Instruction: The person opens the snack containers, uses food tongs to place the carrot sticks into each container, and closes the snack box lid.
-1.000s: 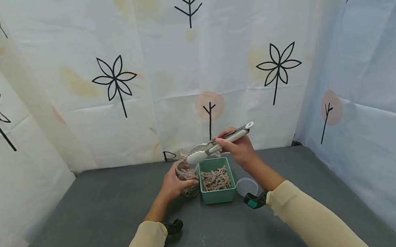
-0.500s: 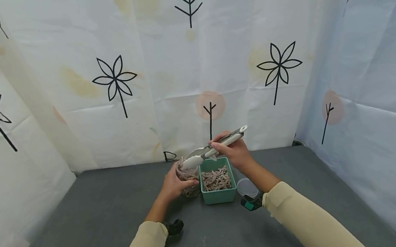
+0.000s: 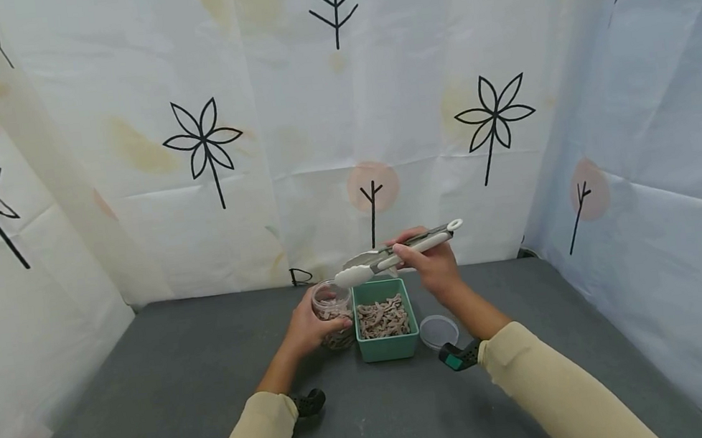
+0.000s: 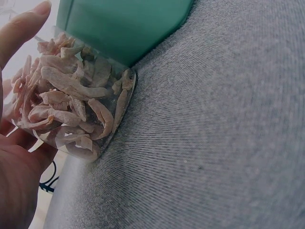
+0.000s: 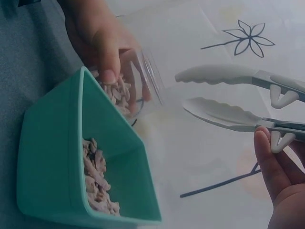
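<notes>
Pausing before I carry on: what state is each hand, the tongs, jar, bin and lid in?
Left hand: gripping the jar
Right hand: holding the tongs
Tongs: open, gripping nothing
Jar: uncovered, strips inside, below its rim
Green bin: open-topped, strips inside
Lid: off, lying on the table beside the green bin

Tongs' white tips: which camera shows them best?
The right wrist view: both white tips appear large and apart, nothing between them. The head view shows them smaller, near the clear jar; the left wrist view doesn't show them.

Soft, diffuse light; right wrist view dimmer and slightly hazy
</notes>
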Available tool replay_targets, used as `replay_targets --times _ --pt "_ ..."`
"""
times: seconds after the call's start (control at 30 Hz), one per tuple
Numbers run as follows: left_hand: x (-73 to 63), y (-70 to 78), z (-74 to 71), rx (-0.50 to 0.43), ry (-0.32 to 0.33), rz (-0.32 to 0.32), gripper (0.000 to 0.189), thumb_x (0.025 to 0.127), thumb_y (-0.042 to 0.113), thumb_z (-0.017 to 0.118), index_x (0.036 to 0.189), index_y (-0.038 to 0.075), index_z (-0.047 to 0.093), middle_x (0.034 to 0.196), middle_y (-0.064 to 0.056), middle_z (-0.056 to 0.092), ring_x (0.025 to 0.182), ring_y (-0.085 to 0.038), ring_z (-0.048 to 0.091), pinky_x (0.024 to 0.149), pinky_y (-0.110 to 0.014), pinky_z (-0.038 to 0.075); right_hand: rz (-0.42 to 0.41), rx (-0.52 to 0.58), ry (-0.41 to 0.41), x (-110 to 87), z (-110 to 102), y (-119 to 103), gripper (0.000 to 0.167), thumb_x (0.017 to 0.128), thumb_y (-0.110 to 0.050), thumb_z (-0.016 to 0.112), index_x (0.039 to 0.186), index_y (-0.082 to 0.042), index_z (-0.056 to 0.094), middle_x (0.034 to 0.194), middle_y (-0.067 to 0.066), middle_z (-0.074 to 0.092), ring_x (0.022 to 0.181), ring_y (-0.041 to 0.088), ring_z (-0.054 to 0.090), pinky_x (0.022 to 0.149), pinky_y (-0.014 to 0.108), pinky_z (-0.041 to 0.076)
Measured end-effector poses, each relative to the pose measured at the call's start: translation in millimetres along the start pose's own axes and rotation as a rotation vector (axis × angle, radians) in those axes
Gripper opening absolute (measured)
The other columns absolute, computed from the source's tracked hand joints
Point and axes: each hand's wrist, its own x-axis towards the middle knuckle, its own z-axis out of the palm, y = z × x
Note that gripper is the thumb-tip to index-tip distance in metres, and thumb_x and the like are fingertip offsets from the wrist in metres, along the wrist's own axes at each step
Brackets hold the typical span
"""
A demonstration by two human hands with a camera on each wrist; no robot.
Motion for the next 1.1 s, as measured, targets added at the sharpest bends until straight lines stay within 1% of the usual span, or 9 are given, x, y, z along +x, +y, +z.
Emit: replay_targets --times 0.13,0.27,0.43,0.5,0.63,0.8,0.93,1.1 --pt "0.8 -1.2 0.5 0.007 0.005 0.011 0.086 0.071 0.023 0.089 0.143 0.012 0.042 0.127 0.0 0.06 0.107 -0.022 0.058 0.085 -0.04 0.048 -0.026 -0.009 0.019 -0.3 -11 7 0.018 0.091 0.008 0.062 0.105 0.018 0.057 0.106 0.038 0.061 0.082 0.018 0.07 0.065 0.03 0.055" --pt "1.5 -2.1 0.6 0.006 0.005 0.02 0.085 0.072 0.024 0.089 0.142 0.009 0.043 0.127 -0.001 0.061 0.105 -0.022 0.059 0.083 -0.04 0.048 -0.041 -0.02 0.025 -2.7 -20 10 0.019 0.091 0.006 0.063 0.105 0.017 0.057 0.106 0.038 0.061 0.084 0.019 0.07 0.066 0.028 0.055" --pt "1.4 -1.3 0.0 0.003 -0.004 0.022 0.085 0.072 0.024 0.089 0.142 0.008 0.043 0.127 -0.001 0.06 0.1 -0.02 0.06 0.08 -0.038 0.05 -0.004 -0.06 0.014 -9.0 -32 12 0.02 0.091 0.005 0.064 0.106 0.017 0.057 0.108 0.038 0.06 0.086 0.019 0.069 0.067 0.028 0.055" --pt "1.3 -0.6 -0.3 -0.001 -0.005 0.025 0.086 0.072 0.023 0.089 0.143 0.007 0.043 0.127 -0.002 0.061 0.1 -0.02 0.06 0.08 -0.037 0.05 0.022 -0.07 -0.004 -12.3 -36 13 0.02 0.092 0.005 0.063 0.106 0.017 0.056 0.11 0.038 0.06 0.088 0.022 0.069 0.068 0.028 0.055" --pt "0.8 1.2 -1.1 -0.007 -0.004 0.033 0.085 0.073 0.022 0.088 0.143 0.006 0.042 0.127 -0.004 0.061 0.1 -0.02 0.061 0.08 -0.038 0.05 0.076 -0.084 -0.057 -17.9 -43 19 0.023 0.091 0.006 0.063 0.109 0.017 0.055 0.112 0.037 0.057 0.096 0.034 0.066 0.071 0.028 0.054" --pt "-0.1 2.5 -1.7 -0.001 -0.005 0.04 0.086 0.072 0.024 0.089 0.142 0.006 0.043 0.127 -0.006 0.061 0.101 -0.022 0.061 0.081 -0.04 0.049 0.107 -0.132 -0.15 -19.1 -48 26 0.026 0.09 0.005 0.065 0.111 0.016 0.055 0.115 0.034 0.056 0.105 0.045 0.058 0.078 0.026 0.052" --pt "-0.5 1.1 -1.0 -0.003 0.001 0.042 0.084 0.072 0.024 0.089 0.141 0.009 0.044 0.126 -0.006 0.061 0.101 -0.022 0.061 0.081 -0.04 0.049 0.13 -0.121 -0.221 -15.8 -51 29 0.03 0.088 0.007 0.065 0.113 0.017 0.053 0.117 0.035 0.055 0.11 0.051 0.052 0.082 0.027 0.051" --pt "-0.6 0.9 -1.0 0.011 0.003 0.041 0.084 0.072 0.026 0.089 0.14 0.009 0.044 0.126 -0.005 0.061 0.102 -0.022 0.061 0.081 -0.04 0.049 0.166 -0.1 -0.322 -11.1 -56 28 0.035 0.088 0.007 0.065 0.117 0.018 0.049 0.122 0.039 0.049 0.114 0.052 0.048 0.084 0.029 0.05"
